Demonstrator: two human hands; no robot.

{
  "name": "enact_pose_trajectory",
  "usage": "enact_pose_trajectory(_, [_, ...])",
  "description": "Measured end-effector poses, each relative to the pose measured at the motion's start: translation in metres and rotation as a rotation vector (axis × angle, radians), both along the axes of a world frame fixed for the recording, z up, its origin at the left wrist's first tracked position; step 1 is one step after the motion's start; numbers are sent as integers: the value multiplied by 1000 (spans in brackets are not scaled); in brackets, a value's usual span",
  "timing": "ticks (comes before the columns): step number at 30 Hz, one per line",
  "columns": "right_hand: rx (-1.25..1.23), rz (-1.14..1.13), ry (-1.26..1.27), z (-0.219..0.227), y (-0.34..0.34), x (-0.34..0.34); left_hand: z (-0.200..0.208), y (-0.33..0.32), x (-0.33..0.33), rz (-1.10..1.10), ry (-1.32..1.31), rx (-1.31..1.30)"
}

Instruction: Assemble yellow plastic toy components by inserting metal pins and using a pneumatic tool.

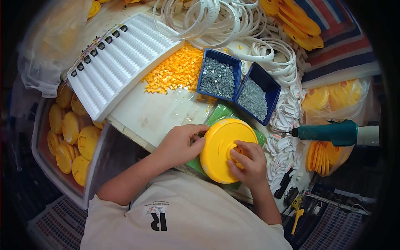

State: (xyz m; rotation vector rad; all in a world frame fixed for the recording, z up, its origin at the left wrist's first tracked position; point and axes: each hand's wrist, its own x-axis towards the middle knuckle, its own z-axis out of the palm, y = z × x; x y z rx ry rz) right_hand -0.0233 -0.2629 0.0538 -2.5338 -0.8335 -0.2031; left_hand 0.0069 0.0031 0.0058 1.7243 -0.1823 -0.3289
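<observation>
A round yellow plastic housing (218, 146) lies on a green mat (225, 113) at the table's near edge. It has a raised ring with a hole right of its middle. My left hand (181, 143) grips the housing's left rim, its fingertips at the edge. My right hand (251, 163) bends over the right side, with thumb and fingers pinching at the raised ring. Whether a small part sits between those right fingers is hidden. Beyond the housing stand two blue bins, one of larger screws (217, 77) and one of smaller screws (253, 98).
Orange-yellow plastic bits (177, 68) lie beside a white foam tray (125, 58) with small wired parts. White rings (208, 21) pile up at the back. A teal electric screwdriver (327, 132) juts in from the right over white parts (281, 148). Left, a crate (39, 137) holds yellow discs.
</observation>
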Motion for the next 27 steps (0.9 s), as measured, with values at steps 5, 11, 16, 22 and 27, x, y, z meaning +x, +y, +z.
enact_pose_trajectory(5, [50,21,-145,-15,-11,-5,25,-17,-6,-33,-18,78])
enact_pose_trajectory(11, [173,-334,-517,-35,-25,-19,12,-44,-25,-1,-276,14])
enact_pose_trajectory(16, [880,-548,152,-56,-50,-36,2,-38,-29,-103,-565,-60])
enact_pose_trajectory(22, [1011,-443,363,-16,-36,-37,-5,-29,-22,-148,-672,-151])
enact_pose_trajectory(27, [792,-426,282,4,-24,-37,30,-27,-10,-204,-280,-181])
